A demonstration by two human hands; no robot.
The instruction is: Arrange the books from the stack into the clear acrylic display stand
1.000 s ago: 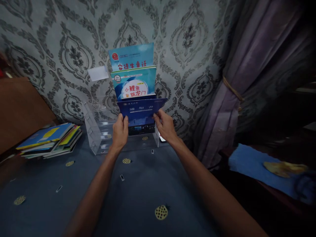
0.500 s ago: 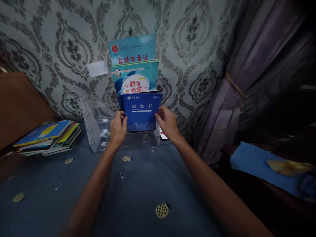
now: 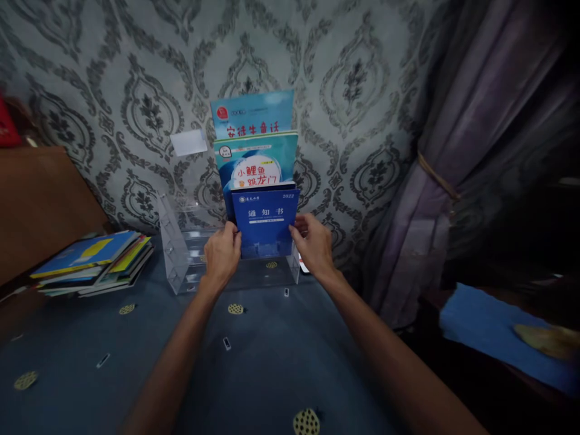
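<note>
A dark blue booklet (image 3: 266, 223) marked 2022 stands upright at the front of a clear acrylic tiered rack (image 3: 174, 266). My left hand (image 3: 223, 251) is closed on its left edge, and my right hand (image 3: 313, 241) pinches the right edge. Behind the booklet rises a teal book (image 3: 254, 160) with a white oval and red lettering. Farther back and higher is a light blue book (image 3: 254, 112), its lower part covered by the teal one. The booklet's bottom edge sits at the rack's front tier; the fingertips partly hide its sides.
On the left, a pile of books (image 3: 95, 260) lies beside a brown panel (image 3: 45, 205). A white label (image 3: 189, 142) shows above the rack's left part. Purple curtain (image 3: 408, 266) hangs on the right, near a blue cloth (image 3: 493, 332). Patterned wallpaper (image 3: 353, 90) is behind.
The view has tilted up slightly, so everything sits lower in the picture. Both hands keep hold of the blue booklet, which appears slightly lower against the rack's front tier.
</note>
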